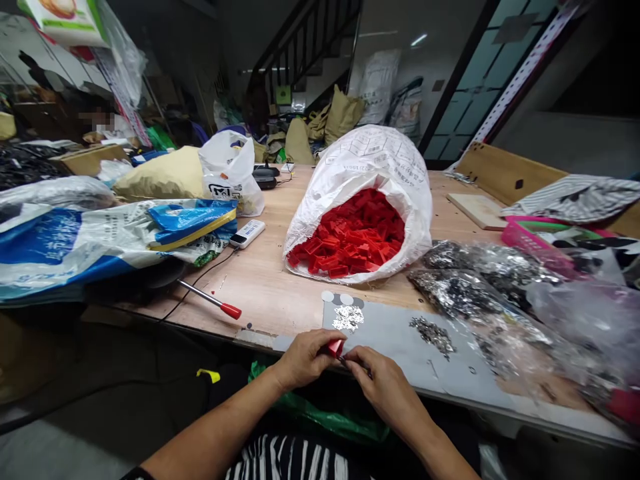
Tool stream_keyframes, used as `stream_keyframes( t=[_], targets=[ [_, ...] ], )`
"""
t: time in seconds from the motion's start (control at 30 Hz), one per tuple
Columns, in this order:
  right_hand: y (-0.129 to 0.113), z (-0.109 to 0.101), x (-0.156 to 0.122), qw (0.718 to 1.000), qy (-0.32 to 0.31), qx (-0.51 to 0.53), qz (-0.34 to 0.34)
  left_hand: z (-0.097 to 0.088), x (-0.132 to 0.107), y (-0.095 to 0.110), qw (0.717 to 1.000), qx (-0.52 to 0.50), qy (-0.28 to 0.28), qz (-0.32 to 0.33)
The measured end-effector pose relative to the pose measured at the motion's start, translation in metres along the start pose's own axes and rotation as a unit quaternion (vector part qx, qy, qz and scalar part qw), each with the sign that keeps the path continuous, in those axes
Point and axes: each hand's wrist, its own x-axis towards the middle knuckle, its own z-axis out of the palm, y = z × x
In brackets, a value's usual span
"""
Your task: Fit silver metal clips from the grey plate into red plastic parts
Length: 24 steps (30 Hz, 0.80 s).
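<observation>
Between thumb and fingers, my left hand (306, 360) grips a small red plastic piece (335, 347) near the table's front edge. My right hand (383, 380) is pinched close beside it, with a tiny dark metal part (343, 359) at its fingertips, touching or nearly touching the red piece. Just beyond the hands, a pile of small white pieces (349, 319) lies on a grey mat (385, 320). To its right is a heap of small metal parts (433, 336). A white woven sack (370, 150) lies on its side, its mouth showing many red plastic pieces (350, 233).
Clear bags of metal parts (465, 293) and a pink basket (535, 243) fill the right side. On the left are blue-and-white sacks (100, 240), a red-tipped lever (230, 311) at the edge and a white device (247, 234) with a cable. Green plastic (330, 417) hangs below the edge.
</observation>
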Motion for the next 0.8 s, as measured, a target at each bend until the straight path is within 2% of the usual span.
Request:
stream_keyframes(
  t=[0.17, 0.57, 0.8],
  targets=[
    [0.003, 0.003, 0.003, 1.000, -0.002, -0.021, 0.009, 0.002, 0.002, -0.002, 1.000, 0.003, 0.002, 0.009],
    [0.028, 0.015, 0.015, 0.996, 0.015, -0.077, -0.033, 0.011, 0.006, -0.010, 0.997, 0.061, 0.025, 0.026],
    [0.031, 0.020, 0.019, 0.993, 0.046, -0.091, -0.058, 0.006, 0.010, -0.002, 0.999, 0.016, 0.027, 0.015]
  ],
)
